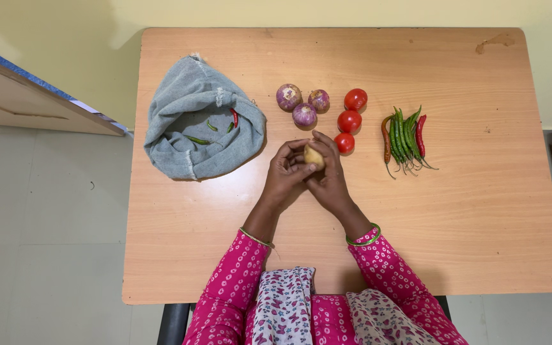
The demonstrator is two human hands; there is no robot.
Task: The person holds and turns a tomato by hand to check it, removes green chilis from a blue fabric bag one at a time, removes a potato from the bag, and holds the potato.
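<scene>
Head view: both hands meet over the middle of the light wooden bench (455, 217), and together they grip a small, pale yellow-brown potato (314, 156). The left hand (286, 174) curls its fingers around the near left side of the potato, while the right hand (329, 174) wraps it from the right, its fingers arched over the top. The potato is held just above the bench surface, near the centre, between the two palms. Just beyond the hands lie three round purple onions (303, 105) in a tight cluster, and just to their right three round red tomatoes (349, 120) sit in a short row running toward the hands, the nearest one just beside the right fingertips. Further right lies a bunch of long green chillies with two red ones (406, 138), well apart from the hands. To the left of the hands sits a crumpled grey cloth bag (186, 156), open at the top, with a few green chillies and one small red chilli showing inside it.
</scene>
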